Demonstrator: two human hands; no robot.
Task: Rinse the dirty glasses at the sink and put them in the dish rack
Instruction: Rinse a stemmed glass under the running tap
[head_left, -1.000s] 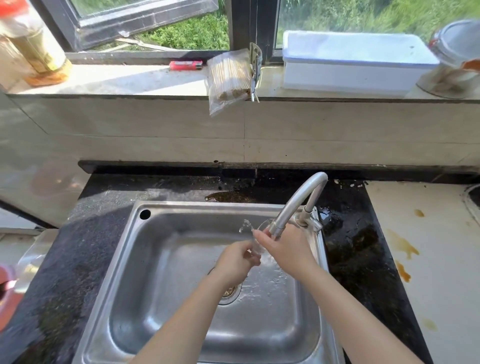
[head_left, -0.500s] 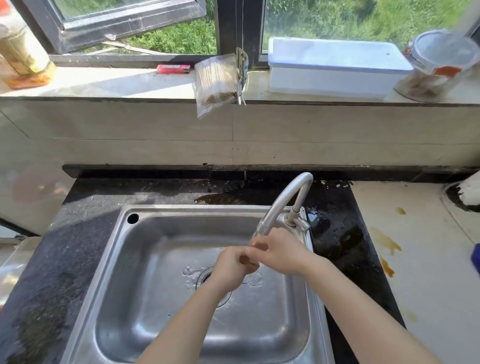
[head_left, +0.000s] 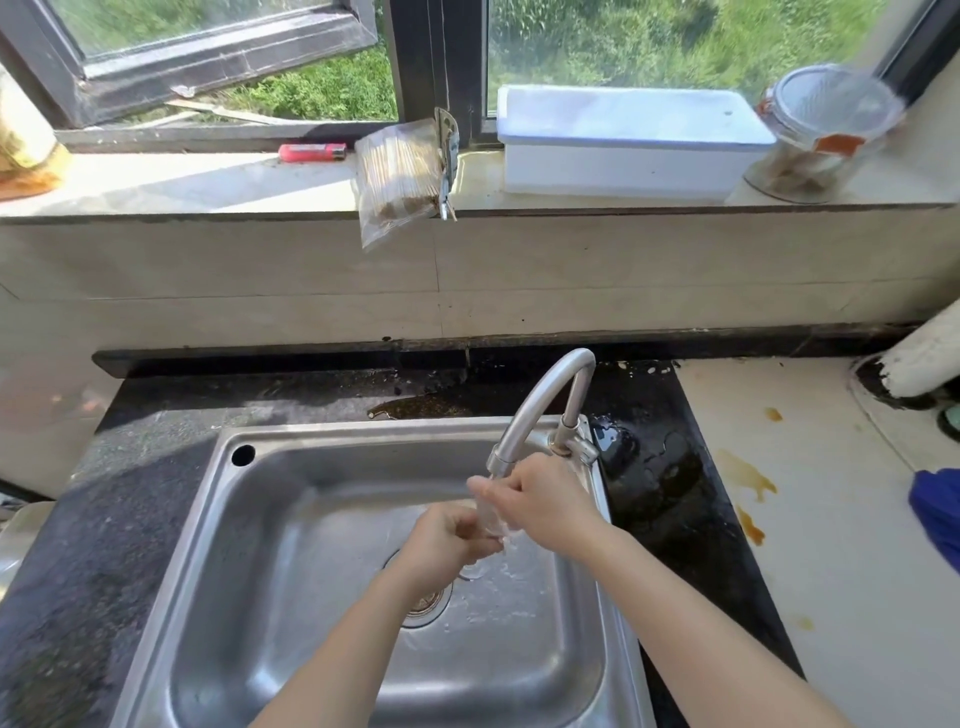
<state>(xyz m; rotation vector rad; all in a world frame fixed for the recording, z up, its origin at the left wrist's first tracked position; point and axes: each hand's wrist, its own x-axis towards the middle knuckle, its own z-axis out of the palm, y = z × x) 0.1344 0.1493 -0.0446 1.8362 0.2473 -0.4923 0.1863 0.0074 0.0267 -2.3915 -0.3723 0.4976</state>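
Note:
A small clear glass (head_left: 488, 512) is held between both hands just under the spout of the curved steel tap (head_left: 540, 410), over the steel sink (head_left: 270, 519). My left hand (head_left: 447, 543) grips its lower end with curled fingers. My right hand (head_left: 540, 499) holds its upper part from the right. Water splashes on the sink floor near the drain (head_left: 426, 603). Most of the glass is hidden by my fingers. No dish rack shows.
Dark wet counter (head_left: 130, 493) surrounds the sink; a stained pale counter (head_left: 841, 519) lies to the right with a blue object (head_left: 940, 514) at its edge. On the window sill sit a red lighter (head_left: 311, 152), a bag of sticks (head_left: 397, 176), a white box (head_left: 623, 140) and a jar (head_left: 826, 130).
The glass stays under the spout while both hands shift around it. The view has swung slightly left and down, bringing the blue object into sight.

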